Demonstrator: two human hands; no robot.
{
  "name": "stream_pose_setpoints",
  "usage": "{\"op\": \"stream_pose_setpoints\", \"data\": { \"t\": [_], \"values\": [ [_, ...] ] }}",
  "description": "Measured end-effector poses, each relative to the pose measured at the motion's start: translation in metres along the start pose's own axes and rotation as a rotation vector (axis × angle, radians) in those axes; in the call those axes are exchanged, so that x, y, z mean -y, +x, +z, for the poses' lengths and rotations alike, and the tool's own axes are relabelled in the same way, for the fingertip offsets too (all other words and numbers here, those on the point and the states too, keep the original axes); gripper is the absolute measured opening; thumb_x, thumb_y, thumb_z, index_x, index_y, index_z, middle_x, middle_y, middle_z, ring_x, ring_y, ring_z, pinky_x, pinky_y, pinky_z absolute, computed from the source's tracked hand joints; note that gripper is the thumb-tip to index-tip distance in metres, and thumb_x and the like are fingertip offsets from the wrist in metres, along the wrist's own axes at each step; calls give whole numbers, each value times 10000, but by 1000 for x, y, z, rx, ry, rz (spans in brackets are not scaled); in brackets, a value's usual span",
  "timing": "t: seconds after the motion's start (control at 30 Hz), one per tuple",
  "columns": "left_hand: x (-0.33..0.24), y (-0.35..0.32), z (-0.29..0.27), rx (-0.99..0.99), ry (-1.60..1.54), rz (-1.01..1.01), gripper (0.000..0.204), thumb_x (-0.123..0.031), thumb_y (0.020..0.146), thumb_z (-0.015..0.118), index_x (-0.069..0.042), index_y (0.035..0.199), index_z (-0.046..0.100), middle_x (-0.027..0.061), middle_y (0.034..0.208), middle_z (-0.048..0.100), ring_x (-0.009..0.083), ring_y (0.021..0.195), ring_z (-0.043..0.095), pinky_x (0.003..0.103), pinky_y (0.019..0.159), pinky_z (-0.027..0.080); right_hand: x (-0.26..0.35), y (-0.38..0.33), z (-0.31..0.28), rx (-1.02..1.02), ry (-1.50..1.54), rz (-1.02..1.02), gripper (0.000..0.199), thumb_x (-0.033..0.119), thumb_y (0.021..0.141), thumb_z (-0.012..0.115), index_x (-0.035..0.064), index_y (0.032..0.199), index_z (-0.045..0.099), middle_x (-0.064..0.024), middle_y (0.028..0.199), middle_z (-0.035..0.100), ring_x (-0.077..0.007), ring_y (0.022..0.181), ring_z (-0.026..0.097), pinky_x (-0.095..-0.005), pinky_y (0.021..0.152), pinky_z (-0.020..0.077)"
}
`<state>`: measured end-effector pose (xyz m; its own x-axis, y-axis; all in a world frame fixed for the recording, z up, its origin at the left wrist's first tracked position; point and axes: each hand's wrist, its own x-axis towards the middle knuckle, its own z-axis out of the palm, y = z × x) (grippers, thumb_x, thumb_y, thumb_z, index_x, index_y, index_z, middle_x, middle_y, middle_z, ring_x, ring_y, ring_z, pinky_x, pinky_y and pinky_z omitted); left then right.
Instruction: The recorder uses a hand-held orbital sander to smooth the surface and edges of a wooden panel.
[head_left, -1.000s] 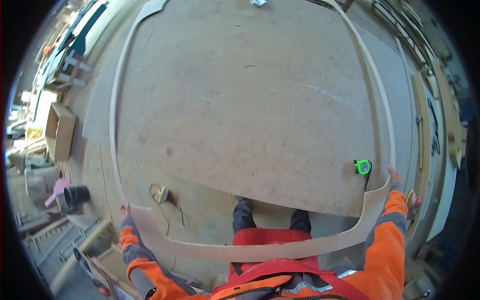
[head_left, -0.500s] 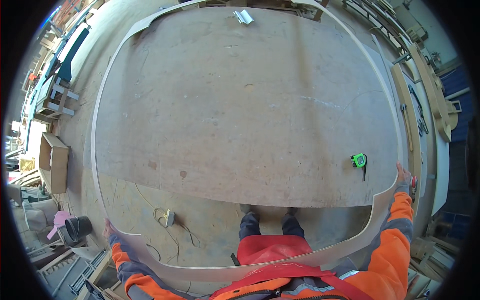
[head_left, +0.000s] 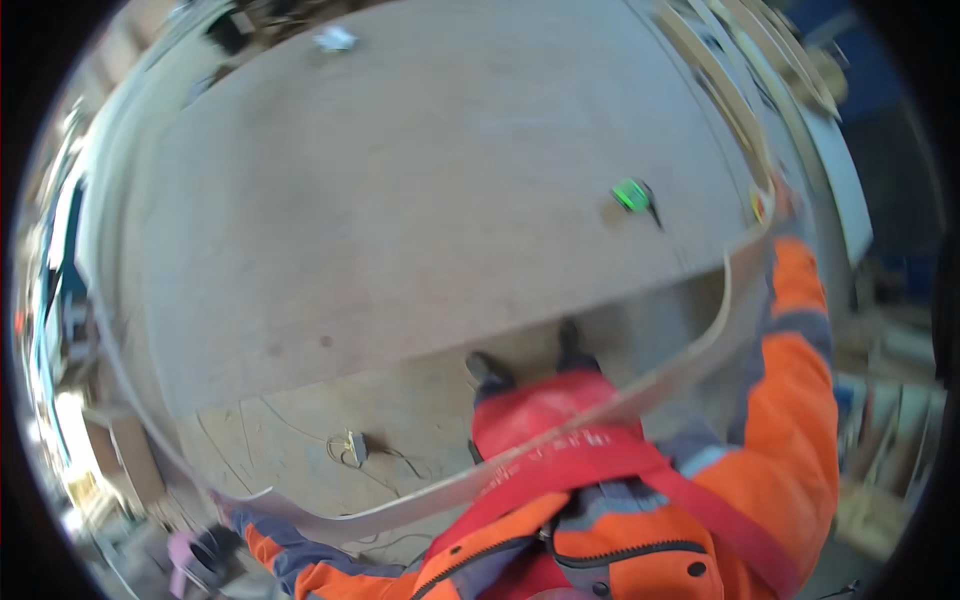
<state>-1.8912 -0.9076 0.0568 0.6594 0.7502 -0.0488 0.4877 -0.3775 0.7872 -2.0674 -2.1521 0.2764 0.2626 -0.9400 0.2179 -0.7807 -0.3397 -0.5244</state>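
A large, thin, pale frame with a wide curved outline, like a cut-out sheet of board point(head_left: 400, 512), spans in front of my body. Its near strip crosses over my red apron, and its left side arcs away up the picture. My left hand point(head_left: 222, 505) is closed on the frame's near-left part, blurred by motion. Over at the right, my right hand point(head_left: 785, 200) grips the frame's right side. Through the opening shows a big brownish tabletop point(head_left: 380, 200). On it lie a green tape measure point(head_left: 632, 196) with a black strap and a small silvery piece point(head_left: 335, 40).
A small box with a cable point(head_left: 354, 447) lies on the floor before the table. Long wooden boards point(head_left: 720, 85) line the right side. At the left stand a wooden box point(head_left: 128, 455) and a dark bucket point(head_left: 215, 550). Something yellow and red point(head_left: 758, 205) sits beside my right hand.
My view and body have turned to the right. The frame has tilted, its right side and my right hand now higher in the picture, its left side lower. Both hands keep their hold.
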Motion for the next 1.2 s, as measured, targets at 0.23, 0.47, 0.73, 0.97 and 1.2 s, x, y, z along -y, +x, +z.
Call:
{"op": "stream_pose_setpoints", "data": {
  "t": [0.23,0.47,0.73,0.97,1.2],
  "values": [
    [-60,-8,-49,-76,-108,113,770,-650,799,567,21,1178,573,110,977,614,214,784,570,360,686,478,69,-15,7,-89,385,-358,639,590,768,662,-28,925,705,-51,792,638,-116,755,552,-278,692,457],
    [-132,-28,-38,-194,-253,201,758,-646,807,561,17,1175,574,109,972,614,215,785,570,359,687,480,60,-9,-20,-221,531,-148,549,527,758,710,-18,817,705,-44,653,596,-122,629,543,-282,585,445],
    [-241,-4,1,-315,-370,299,744,-641,816,554,12,1171,575,107,966,614,217,786,569,359,688,482,70,32,2,-274,886,-103,268,242,712,783,-2,748,678,-48,535,537,-153,407,471,-279,413,392],
    [-270,21,29,-313,-345,384,707,-609,815,567,3,1167,577,106,977,614,222,811,569,362,709,480,37,38,28,-351,1135,-15,222,145,703,752,-1,640,596,-61,518,515,-164,375,452,-288,357,363],
    [-239,-11,13,-289,-261,482,649,-554,808,592,-10,1162,581,106,1001,616,229,856,569,368,746,476,11,21,51,-311,1232,125,230,125,715,729,17,607,556,-72,515,509,-175,406,463,-283,418,402]
  ]
}}
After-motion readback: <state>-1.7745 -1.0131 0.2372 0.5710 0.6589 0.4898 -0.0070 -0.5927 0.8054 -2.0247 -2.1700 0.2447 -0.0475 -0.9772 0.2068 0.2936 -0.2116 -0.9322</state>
